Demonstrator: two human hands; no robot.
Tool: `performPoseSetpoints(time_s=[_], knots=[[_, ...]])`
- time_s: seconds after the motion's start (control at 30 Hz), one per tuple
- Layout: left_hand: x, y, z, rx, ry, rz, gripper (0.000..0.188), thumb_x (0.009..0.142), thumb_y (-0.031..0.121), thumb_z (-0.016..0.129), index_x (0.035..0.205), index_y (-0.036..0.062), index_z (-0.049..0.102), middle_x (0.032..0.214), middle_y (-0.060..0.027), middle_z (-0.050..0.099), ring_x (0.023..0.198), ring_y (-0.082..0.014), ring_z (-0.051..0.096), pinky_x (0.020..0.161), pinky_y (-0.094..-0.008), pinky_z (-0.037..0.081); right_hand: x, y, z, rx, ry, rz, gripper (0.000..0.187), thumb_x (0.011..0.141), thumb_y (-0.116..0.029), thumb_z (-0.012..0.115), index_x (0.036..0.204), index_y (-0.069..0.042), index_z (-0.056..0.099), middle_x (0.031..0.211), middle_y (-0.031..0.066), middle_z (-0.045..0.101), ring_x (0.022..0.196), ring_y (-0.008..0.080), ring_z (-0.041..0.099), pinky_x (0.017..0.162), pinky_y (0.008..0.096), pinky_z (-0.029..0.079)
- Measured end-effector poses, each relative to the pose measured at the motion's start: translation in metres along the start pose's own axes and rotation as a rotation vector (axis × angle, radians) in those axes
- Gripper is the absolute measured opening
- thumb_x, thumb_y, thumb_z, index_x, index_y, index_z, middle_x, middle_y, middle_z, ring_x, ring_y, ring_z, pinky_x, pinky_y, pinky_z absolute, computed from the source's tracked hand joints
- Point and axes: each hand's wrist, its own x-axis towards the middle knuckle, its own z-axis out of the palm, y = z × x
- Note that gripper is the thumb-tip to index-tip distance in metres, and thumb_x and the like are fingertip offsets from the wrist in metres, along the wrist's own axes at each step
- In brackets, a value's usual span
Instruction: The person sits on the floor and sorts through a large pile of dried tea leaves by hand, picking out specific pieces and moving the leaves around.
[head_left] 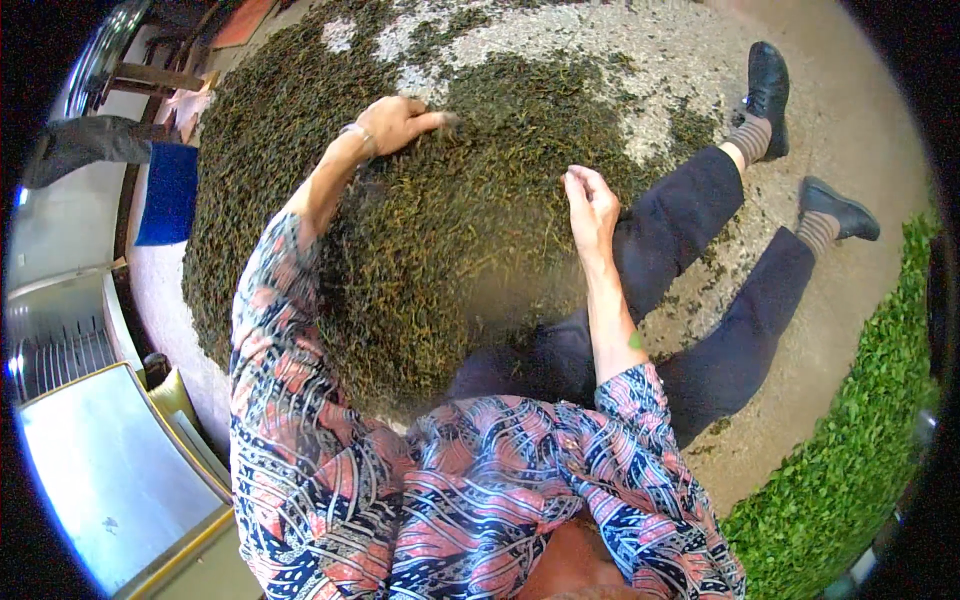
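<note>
A broad, low heap of dark, curled dried leaves (500, 190) spreads over the pale floor in front of me. My left hand (393, 124), with a band at its wrist, is over the upper part of the heap. Its fingers are bent and drawn together, their tips blurred and close to the leaves. Over the heap's right part, beside my leg, is my right hand (592, 208). The thumb and fingers there are pinched together. Whatever either hand may hold is too small or hidden to make out.
My outstretched legs (690, 225) in dark trousers border the heap on the right, ending in black shoes (767, 95). Fresh green leaves (850, 460) lie along the right side. On the left are a blue cloth (167, 195) and a shiny metal-topped box (115, 480).
</note>
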Motion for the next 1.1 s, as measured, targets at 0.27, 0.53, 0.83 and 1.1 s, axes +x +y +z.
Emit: performPoseSetpoints(time_s=[0.27,0.53,0.83,1.1], knots=[[-0.194,0.007,0.057,0.284,0.830,0.008,0.041,0.073,-0.001,0.050,0.113,0.0077,0.053,0.107,-0.0106,0.054,0.095,-0.0315,0.050,0.086,-0.0388,0.040,0.060,-0.023,0.005,-0.306,0.078,-0.480,0.018,0.081,-0.016,0.056,0.093,-0.004,0.062,0.078,0.0124,0.064,0.066,0.0213,0.060,0.060,0.0307,0.047],[-0.195,0.010,0.106,0.044,1.143,-0.068,0.041,0.070,-0.009,0.046,0.105,0.0051,0.061,0.106,-0.0116,0.059,0.095,-0.0283,0.055,0.084,-0.0351,0.043,0.138,-0.022,0.086,-0.709,-0.559,-0.138,0.076,0.072,-0.039,0.064,0.130,-0.001,0.033,0.126,0.0244,0.041,0.118,0.0288,0.041,0.100,0.0392,0.030],[-0.191,0.008,0.112,0.021,1.182,-0.093,0.041,0.064,-0.008,0.052,0.101,0.0060,0.062,0.077,-0.0090,0.054,0.068,-0.0251,0.049,0.063,-0.0323,0.043,0.031,-0.077,0.075,-0.176,-0.697,-0.318,0.019,0.076,-0.013,0.063,0.094,-0.007,0.064,0.079,0.0045,0.065,0.055,0.0065,0.051,0.049,0.0223,0.042],[-0.180,0.009,0.110,0.029,1.182,-0.093,0.037,0.065,-0.004,0.053,0.099,0.0081,0.062,0.082,-0.0074,0.057,0.074,-0.0262,0.052,0.069,-0.0339,0.045,-0.001,-0.102,0.054,0.230,-0.327,-0.111,0.016,0.082,-0.018,0.059,0.084,-0.002,0.062,0.062,0.0005,0.056,0.049,0.0048,0.048,0.040,0.0182,0.038]])
